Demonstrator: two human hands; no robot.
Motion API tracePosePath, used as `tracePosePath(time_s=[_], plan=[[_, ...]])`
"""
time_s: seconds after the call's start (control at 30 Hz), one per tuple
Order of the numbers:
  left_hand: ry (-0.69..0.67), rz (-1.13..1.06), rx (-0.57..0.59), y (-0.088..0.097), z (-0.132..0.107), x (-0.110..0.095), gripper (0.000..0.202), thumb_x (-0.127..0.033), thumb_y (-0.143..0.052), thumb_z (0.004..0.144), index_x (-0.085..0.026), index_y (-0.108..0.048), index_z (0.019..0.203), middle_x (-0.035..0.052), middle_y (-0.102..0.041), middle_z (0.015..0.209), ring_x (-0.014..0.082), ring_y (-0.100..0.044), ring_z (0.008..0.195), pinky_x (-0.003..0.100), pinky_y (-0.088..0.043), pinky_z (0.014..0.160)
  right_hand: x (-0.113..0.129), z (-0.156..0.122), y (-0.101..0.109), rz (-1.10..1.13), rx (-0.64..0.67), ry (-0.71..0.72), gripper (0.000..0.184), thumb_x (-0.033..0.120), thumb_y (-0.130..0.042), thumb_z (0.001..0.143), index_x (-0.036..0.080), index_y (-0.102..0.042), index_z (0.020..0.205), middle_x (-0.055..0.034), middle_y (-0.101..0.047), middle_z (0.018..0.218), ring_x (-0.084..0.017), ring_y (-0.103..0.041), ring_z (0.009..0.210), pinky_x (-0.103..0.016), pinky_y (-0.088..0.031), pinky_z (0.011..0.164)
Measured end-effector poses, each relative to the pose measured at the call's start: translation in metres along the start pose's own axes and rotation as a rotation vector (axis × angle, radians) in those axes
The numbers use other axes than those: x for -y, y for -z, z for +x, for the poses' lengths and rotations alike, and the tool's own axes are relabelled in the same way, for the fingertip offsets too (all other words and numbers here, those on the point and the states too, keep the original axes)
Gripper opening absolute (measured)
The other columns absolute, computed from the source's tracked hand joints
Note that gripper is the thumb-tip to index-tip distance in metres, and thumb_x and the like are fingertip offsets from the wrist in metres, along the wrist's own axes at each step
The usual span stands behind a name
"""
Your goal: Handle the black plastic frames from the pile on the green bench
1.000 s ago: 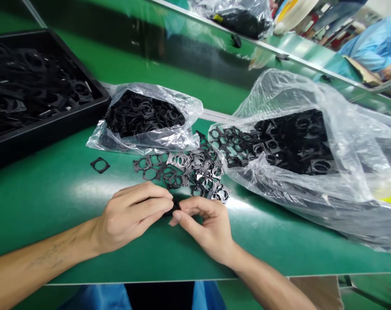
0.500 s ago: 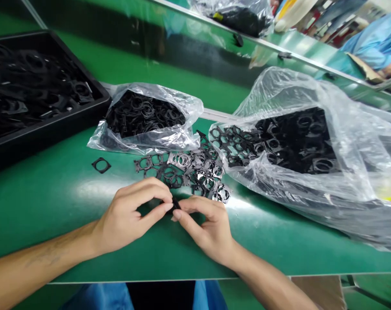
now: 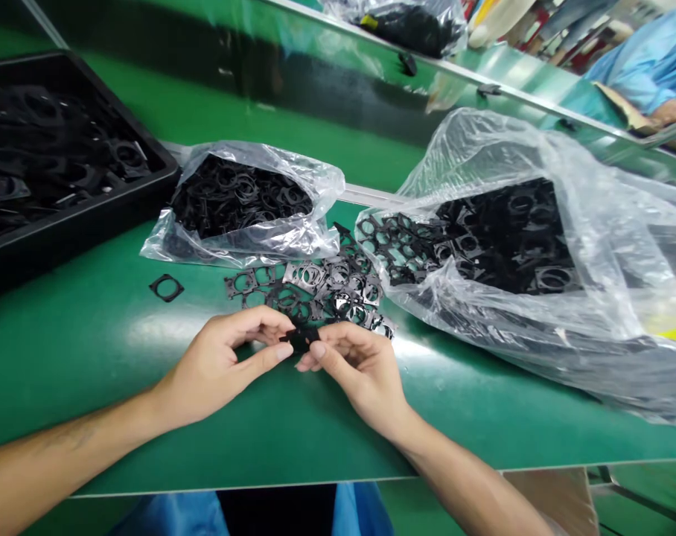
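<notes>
Between my two hands is a small black plastic part [image 3: 301,339], held just above the green table. My left hand [image 3: 220,365] pinches its left end between thumb and fingers. On its right end, the thumb and fingers of my right hand [image 3: 360,368] are closed. The fingers cover part of its outline. Right behind the hands lies a loose pile of flat black frames with round holes [image 3: 316,279]. One single black frame [image 3: 166,287] rests apart, to the left of the pile.
A black bin [image 3: 120,201] full of black parts stands at the left. Two clear plastic bags, a smaller one [image 3: 249,253] holding thin black rings and a larger one [image 3: 483,327] holding black frames, lie behind the pile and at right. A person's blue sleeve [image 3: 651,67] shows beyond the ledge.
The black part has been turned so that more of its broad side shows between my hands. My right hand's fingers have shifted on it. The whole view has moved slightly.
</notes>
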State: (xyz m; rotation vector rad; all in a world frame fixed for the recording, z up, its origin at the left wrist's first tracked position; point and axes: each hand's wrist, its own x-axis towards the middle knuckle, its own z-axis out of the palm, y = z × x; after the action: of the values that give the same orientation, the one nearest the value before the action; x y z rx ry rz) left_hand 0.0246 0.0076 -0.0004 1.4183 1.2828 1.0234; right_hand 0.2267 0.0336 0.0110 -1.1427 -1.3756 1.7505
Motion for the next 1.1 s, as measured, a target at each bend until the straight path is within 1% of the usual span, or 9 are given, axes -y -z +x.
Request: tracePosePath(time_s=[0.17, 0.3, 0.43, 0.5, 0.57, 0.7, 0.83, 1.0, 1.1], plan=[[-0.081, 0.073, 0.001, 0.001, 0.0, 0.002, 0.008, -0.023, -0.071, 0.09, -0.021, -0.075, 0.097, 0.0007, -0.079, 0.086, 0.013, -0.074, 0.074, 0.018, -0.059, 0.069, 0.001, 0.001, 0.003, -0.105, -0.056, 0.013, 0.023, 0.041, -0.079, 0.086, 0.019, -0.073, 0.085, -0.0053, -0.079, 0.081, -0.019, -0.075, 0.074, -0.03, -0.061, 0.073], [-0.114, 0.08, 0.025, 0.002, 0.0, 0.001, 0.018, -0.02, -0.061, 0.098, -0.021, -0.073, 0.111, 0.0008, -0.079, 0.086, 0.0114, -0.075, 0.074, 0.016, -0.06, 0.068, 0.002, 0.004, 0.003, 0.146, 0.014, -0.124, 0.029, 0.043, -0.084, 0.08, 0.018, -0.069, 0.078, -0.0011, -0.075, 0.068, -0.016, -0.075, 0.062, -0.025, -0.059, 0.062], [-0.351, 0.265, -0.005, 0.001, -0.001, 0.003, 0.032, -0.005, -0.055, 0.096, -0.02, -0.072, 0.119, 0.0084, -0.072, 0.12, 0.0162, -0.071, 0.11, 0.024, -0.059, 0.093, -0.001, 0.008, 0.003, 0.293, -0.003, -0.168, 0.036, 0.039, -0.088, 0.075, 0.019, -0.067, 0.097, 0.0022, -0.075, 0.066, -0.015, -0.075, 0.057, -0.023, -0.058, 0.057], [-0.45, 0.304, -0.009, 0.001, -0.001, 0.005, 0.03, -0.002, -0.058, 0.094, -0.019, -0.075, 0.112, 0.0095, -0.069, 0.125, 0.0165, -0.069, 0.114, 0.025, -0.057, 0.097, -0.002, 0.008, 0.003, 0.304, 0.013, -0.162, 0.042, 0.038, -0.088, 0.076, 0.02, -0.065, 0.106, 0.0031, -0.075, 0.066, -0.016, -0.075, 0.058, -0.023, -0.058, 0.057], [-0.494, 0.305, -0.022, 0.001, -0.001, 0.007, 0.027, -0.003, -0.06, 0.093, -0.019, -0.077, 0.107, 0.0088, -0.07, 0.118, 0.0149, -0.07, 0.108, 0.023, -0.058, 0.093, -0.002, 0.007, 0.003, 0.266, 0.032, -0.137, 0.039, 0.039, -0.085, 0.081, 0.02, -0.064, 0.107, 0.0024, -0.076, 0.069, -0.015, -0.075, 0.06, -0.024, -0.059, 0.059], [-0.419, 0.251, -0.054, 0.005, 0.003, 0.007, 0.023, -0.007, -0.065, 0.093, -0.02, -0.078, 0.107, 0.0051, -0.076, 0.098, 0.0121, -0.073, 0.087, 0.019, -0.059, 0.077, 0.002, 0.003, 0.004, 0.061, 0.032, 0.0, 0.024, 0.041, -0.073, 0.091, 0.019, -0.068, 0.101, -0.0017, -0.075, 0.076, -0.016, -0.074, 0.069, -0.028, -0.059, 0.069], [-0.298, 0.216, -0.06, 0.008, 0.006, 0.003, 0.016, -0.015, -0.069, 0.092, -0.021, -0.08, 0.103, 0.0031, -0.079, 0.084, 0.0131, -0.073, 0.071, 0.02, -0.059, 0.065, 0.004, 0.001, 0.007, -0.203, -0.006, 0.172, 0.01, 0.029, -0.074, 0.09, 0.019, -0.073, 0.094, -0.0042, -0.075, 0.083, -0.017, -0.07, 0.076, -0.028, -0.057, 0.073], [-0.191, 0.142, 0.018, 0.0, 0.004, 0.003, 0.019, -0.023, -0.064, 0.096, -0.02, -0.08, 0.105, 0.0054, -0.082, 0.086, 0.018, -0.077, 0.075, 0.027, -0.064, 0.071, 0.002, 0.001, 0.007, -0.243, -0.003, 0.207, 0.009, 0.025, -0.065, 0.095, 0.019, -0.07, 0.089, -0.0026, -0.072, 0.08, -0.016, -0.067, 0.073, -0.026, -0.055, 0.067], [-0.192, 0.152, 0.053, 0.001, 0.007, 0.0, 0.02, -0.025, -0.062, 0.097, -0.02, -0.079, 0.105, 0.0055, -0.082, 0.09, 0.0181, -0.079, 0.076, 0.025, -0.064, 0.069, 0.005, 0.001, 0.011, -0.315, -0.004, 0.288, 0.008, 0.02, -0.064, 0.094, 0.019, -0.069, 0.088, -0.0026, -0.071, 0.081, -0.016, -0.066, 0.074, -0.026, -0.054, 0.067]])
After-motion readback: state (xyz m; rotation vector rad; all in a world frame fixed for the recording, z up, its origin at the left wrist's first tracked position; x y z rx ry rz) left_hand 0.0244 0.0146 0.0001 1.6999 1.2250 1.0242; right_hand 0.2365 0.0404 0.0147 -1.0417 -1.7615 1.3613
